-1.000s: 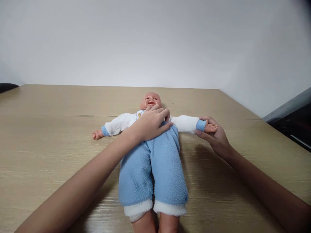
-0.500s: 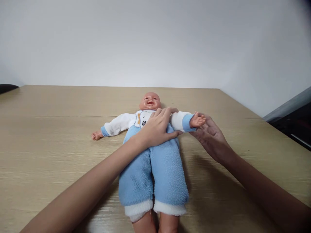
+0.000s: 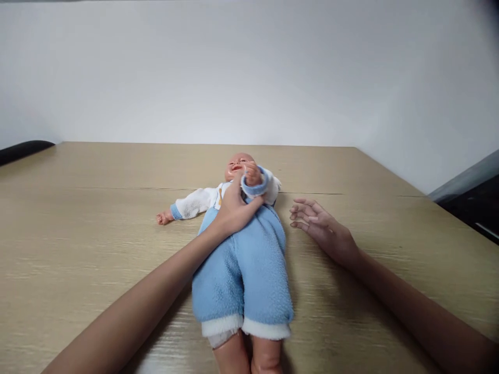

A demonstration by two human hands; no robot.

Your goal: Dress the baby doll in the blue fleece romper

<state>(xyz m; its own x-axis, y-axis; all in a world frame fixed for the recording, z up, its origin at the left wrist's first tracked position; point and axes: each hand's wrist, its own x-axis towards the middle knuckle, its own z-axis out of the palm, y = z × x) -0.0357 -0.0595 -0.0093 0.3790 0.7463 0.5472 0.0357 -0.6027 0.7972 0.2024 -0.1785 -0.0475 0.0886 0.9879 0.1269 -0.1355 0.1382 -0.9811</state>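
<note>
Head view. We see a baby doll (image 3: 241,244) lying face up on a light wooden table (image 3: 78,234), its head toward the far wall and its bare legs toward us at the bottom edge. It wears blue fleece trousers (image 3: 244,275) with white cuffs and a white top with blue wrist bands.

Our left hand (image 3: 234,210) lies over the doll's chest and grips the doll's arm (image 3: 255,182) on the right side of the view. The fingers are closed around the sleeve just below the blue cuff. That arm is folded up across the chest, with its small hand close to the doll's chin. We note that part of the face is covered by this raised arm.

Our right hand (image 3: 317,223) is to the right of the doll, near its shoulder but apart from it. It is spread open, palm turned up and toward the doll, fingers loosely extended, holding nothing. We cannot tell whether it rests on the table or hovers just above.

The doll's other arm (image 3: 187,205) lies stretched out flat on the table to the left.

A dark object (image 3: 23,150) shows at the far left table edge.
</note>
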